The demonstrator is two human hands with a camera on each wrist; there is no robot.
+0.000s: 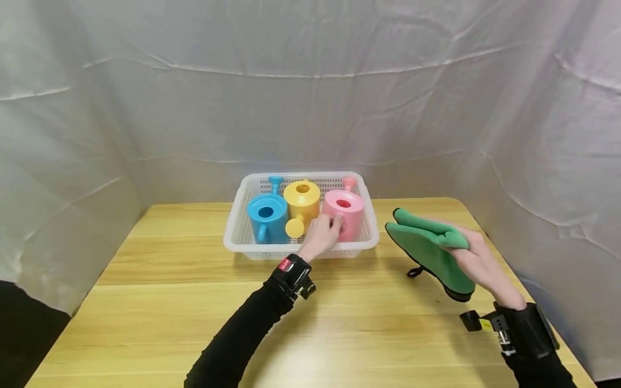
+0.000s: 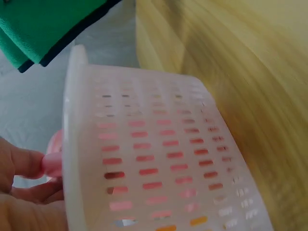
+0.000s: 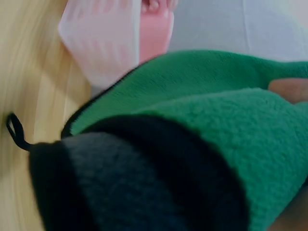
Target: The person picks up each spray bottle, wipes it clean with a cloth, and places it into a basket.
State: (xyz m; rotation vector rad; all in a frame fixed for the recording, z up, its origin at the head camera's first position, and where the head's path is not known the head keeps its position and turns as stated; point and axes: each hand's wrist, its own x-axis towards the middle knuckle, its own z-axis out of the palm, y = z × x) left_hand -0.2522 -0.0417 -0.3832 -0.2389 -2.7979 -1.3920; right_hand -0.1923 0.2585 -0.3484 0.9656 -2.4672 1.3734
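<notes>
At the basket's right end stands a pink watering can (image 1: 353,207). My left hand (image 1: 321,235) reaches over the front rim and pinches its handle (image 2: 52,164), as the left wrist view shows. The white slotted basket (image 1: 233,237) also holds a blue watering can (image 1: 271,218) and a yellow one (image 1: 303,198) in the middle, both upright. Off to the right, my right hand (image 1: 477,258) grips a folded green cloth (image 1: 432,248) with black edging and a small hanging loop (image 3: 17,132). The cloth is held above the table, apart from the basket.
The basket rests near the back of a light wooden table (image 1: 160,291). Pale fabric sheeting (image 1: 310,118) hangs behind and along both sides of the table. The cloth's dark grey underside (image 3: 115,178) shows in the right wrist view.
</notes>
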